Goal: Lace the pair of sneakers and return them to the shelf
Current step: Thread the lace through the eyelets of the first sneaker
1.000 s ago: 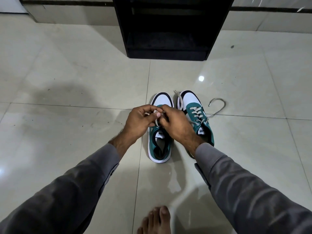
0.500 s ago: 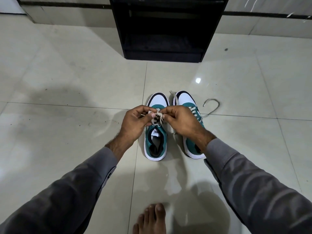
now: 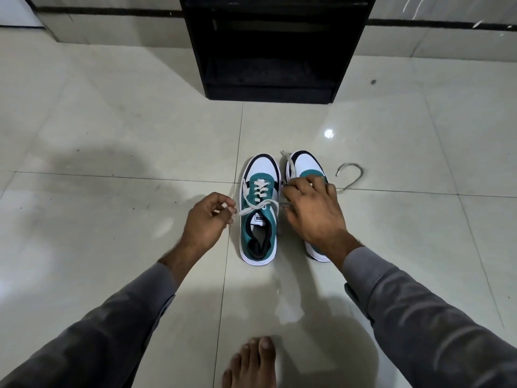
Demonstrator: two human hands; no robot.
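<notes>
Two teal, white and black sneakers stand side by side on the floor, toes pointing away from me. The left sneaker (image 3: 258, 219) has its white lace (image 3: 256, 206) threaded through the eyelets and crossed over the tongue. My left hand (image 3: 207, 219) pinches the lace's left end just beside that shoe. My right hand (image 3: 313, 211) grips the lace's right end and covers most of the right sneaker (image 3: 305, 166). The right sneaker's own lace (image 3: 349, 175) trails loose onto the floor to the right.
A black open shelf unit (image 3: 274, 46) stands against the wall straight ahead, about a tile beyond the shoes. Glossy pale floor tiles (image 3: 112, 135) surround everything. My bare foot (image 3: 251, 362) rests at the bottom edge, behind the sneakers.
My hands were together over the left sneaker's tongue; now they have pulled apart sideways, drawing the lace ends out left and right. The right hand now lies over the right sneaker.
</notes>
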